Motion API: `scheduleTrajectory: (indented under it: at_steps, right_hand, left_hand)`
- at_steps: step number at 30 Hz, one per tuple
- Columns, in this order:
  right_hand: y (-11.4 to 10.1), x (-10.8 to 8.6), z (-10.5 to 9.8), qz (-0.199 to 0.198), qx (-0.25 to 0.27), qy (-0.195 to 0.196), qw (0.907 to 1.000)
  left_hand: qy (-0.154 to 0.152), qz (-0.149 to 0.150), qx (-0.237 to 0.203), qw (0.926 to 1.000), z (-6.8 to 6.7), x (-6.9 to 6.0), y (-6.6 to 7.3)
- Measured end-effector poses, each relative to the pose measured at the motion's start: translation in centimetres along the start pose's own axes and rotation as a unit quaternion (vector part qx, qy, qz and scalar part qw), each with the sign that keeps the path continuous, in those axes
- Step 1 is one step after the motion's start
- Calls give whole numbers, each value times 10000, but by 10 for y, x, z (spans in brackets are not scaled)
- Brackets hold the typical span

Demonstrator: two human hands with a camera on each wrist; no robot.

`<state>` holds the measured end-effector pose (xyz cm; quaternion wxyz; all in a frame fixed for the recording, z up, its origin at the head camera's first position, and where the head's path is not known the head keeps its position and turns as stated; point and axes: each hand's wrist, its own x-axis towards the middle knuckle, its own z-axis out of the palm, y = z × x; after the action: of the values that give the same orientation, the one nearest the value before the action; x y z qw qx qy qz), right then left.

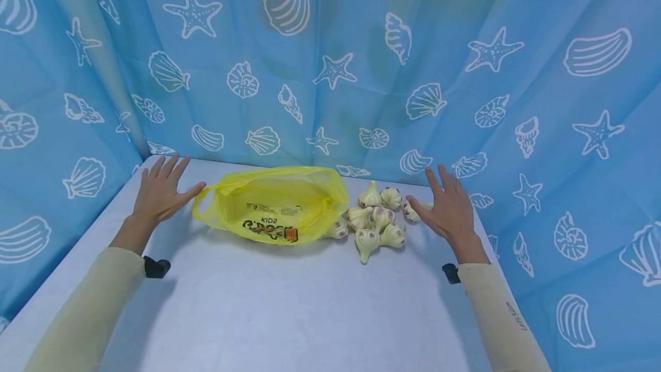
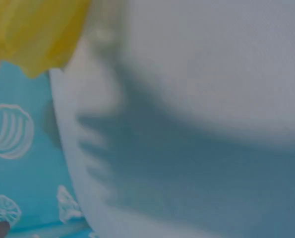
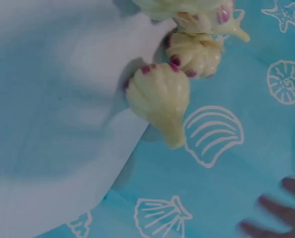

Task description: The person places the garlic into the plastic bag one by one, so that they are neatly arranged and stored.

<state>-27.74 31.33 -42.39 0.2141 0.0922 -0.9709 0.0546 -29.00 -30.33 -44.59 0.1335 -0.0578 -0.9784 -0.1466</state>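
A yellow plastic bag (image 1: pixel 279 205) with dark printing lies on the white table, its mouth spread toward me. Beside its right end is a cluster of several garlic bulbs (image 1: pixel 368 240), pale with purple marks; one is partly hidden by the bag. My left hand (image 1: pixel 161 191) hovers left of the bag, fingers spread, the thumb close to the bag's handle loop; whether they touch I cannot tell. My right hand (image 1: pixel 448 211) is raised at the right, fingers spread, near a garlic bulb (image 3: pixel 159 99) that its thumb partly covers in the head view. Neither hand holds anything.
A blue curtain (image 1: pixel 310 73) with white shells and starfish hangs behind the table and along both sides. The white tabletop (image 1: pixel 299 314) stretches in front of the bag. Hand shadows fall on it in both wrist views.
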Motion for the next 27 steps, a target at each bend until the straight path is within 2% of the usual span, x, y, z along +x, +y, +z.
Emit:
scheduleTrajectory:
  at_steps: [2, 4, 6, 9, 11, 13, 15, 18, 21, 23, 25, 27]
  right_hand:
    - [-3, 0, 0, -315, 217, 573, 9976]
    - [-8, 0, -2, -702, 375, 1176, 9899]
    - [-14, 2, -6, -1025, 457, 1608, 9806]
    - [-24, 2, -8, -1255, 531, 1789, 9744]
    - [-32, 1, -8, -1383, 605, 1766, 9726]
    - [-42, 0, -5, -1561, 748, 1696, 9702]
    - [-53, -1, 0, -1839, 897, 1574, 9661]
    - [-75, -1, 5, -2398, 1194, 1285, 9548]
    - [-101, 2, 10, -3047, 1420, 949, 9370]
    - [-121, 6, 12, -3346, 1507, 667, 9279]
    - [-140, 11, 15, -3542, 1452, 300, 9233]
    - [-157, 17, 19, -3581, 1286, -189, 9246]
  left_hand:
    - [306, 79, -149, 9994, -3, 1, 8]
    - [730, 256, -359, 9964, -7, 2, 19]
    - [1116, 537, -544, 9908, -11, 4, 33]
    - [1416, 1196, -793, 9795, -15, 7, 51]
    - [1387, 1702, -923, 9712, -14, 7, 61]
    - [1182, 2215, -1069, 9621, -12, 7, 70]
    - [806, 2629, -1148, 9546, -7, 5, 78]
    - [83, 2971, -1150, 9478, 0, 2, 88]
    - [-552, 2989, -839, 9490, 8, 0, 98]
    - [-880, 2918, -538, 9509, 14, 1, 102]
    - [-1196, 2835, -254, 9512, 21, 3, 107]
    - [-1463, 2799, -51, 9488, 28, 7, 111]
